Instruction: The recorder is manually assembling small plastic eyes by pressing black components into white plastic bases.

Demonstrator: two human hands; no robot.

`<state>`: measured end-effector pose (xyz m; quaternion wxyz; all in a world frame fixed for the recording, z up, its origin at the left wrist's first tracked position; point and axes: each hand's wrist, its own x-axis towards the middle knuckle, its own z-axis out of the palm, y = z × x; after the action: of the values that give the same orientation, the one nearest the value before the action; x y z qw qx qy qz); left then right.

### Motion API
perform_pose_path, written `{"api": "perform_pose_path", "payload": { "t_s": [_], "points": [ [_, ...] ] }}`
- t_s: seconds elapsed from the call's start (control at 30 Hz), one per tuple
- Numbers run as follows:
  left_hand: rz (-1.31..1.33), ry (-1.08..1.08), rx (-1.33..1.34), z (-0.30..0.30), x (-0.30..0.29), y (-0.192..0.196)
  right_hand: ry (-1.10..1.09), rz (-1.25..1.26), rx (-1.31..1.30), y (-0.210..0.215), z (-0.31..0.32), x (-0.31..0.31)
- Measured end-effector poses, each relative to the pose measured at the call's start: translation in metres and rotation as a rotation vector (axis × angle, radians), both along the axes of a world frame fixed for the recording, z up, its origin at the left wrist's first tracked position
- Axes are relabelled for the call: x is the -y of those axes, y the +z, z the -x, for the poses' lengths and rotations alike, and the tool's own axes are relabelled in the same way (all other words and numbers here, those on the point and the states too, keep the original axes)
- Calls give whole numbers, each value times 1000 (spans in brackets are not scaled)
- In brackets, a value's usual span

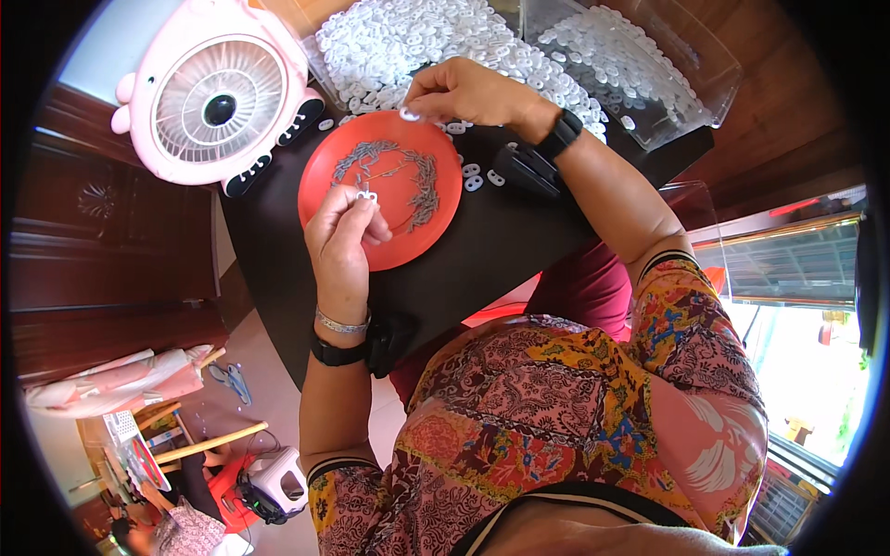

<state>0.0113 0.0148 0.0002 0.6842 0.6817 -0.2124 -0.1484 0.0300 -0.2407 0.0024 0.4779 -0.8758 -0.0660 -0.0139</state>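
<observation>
Over the left side of a red plate [408, 254], my left hand [341, 233] pinches a small white plastic two-hole piece [368, 196] between thumb and fingertips. My right hand [473, 91] is above the plate's far right rim, its fingers closed on another small white piece [408, 115]. Thin grey pin-like parts [425, 190] lie in a rough ring on the plate. Just beyond my right hand spreads a big heap of white two-hole pieces [417, 42]. Several loose ones [474, 183] lie on the dark table to the right of the plate.
A pink animal-shaped fan [221, 111] stands at the table's far left. At the far right, a clear plastic bin [681, 125] holds more white pieces. Black wristbands [559, 135] with dark box-like attachments sit at both wrists. A white stool [276, 482] stands on the floor lower left.
</observation>
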Motion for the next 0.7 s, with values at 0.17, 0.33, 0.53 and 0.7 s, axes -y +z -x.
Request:
{"api": "perform_pose_path", "payload": {
  "t_s": [0.17, 0.33, 0.53, 0.7],
  "points": [
    [109, -74, -27, 1, 2, 1, 201, -440, -140, 11, 21, -41],
    [149, -71, -65, -2, 0, 1, 270, -486, -104, 4, 27, -61],
    [257, -61, -59, -5, -1, -4, 272, -542, -4, 6, 32, -63],
    [222, -55, -36, -5, -1, -6, 319, -555, -85, 0, 30, -65]
  ]
}}
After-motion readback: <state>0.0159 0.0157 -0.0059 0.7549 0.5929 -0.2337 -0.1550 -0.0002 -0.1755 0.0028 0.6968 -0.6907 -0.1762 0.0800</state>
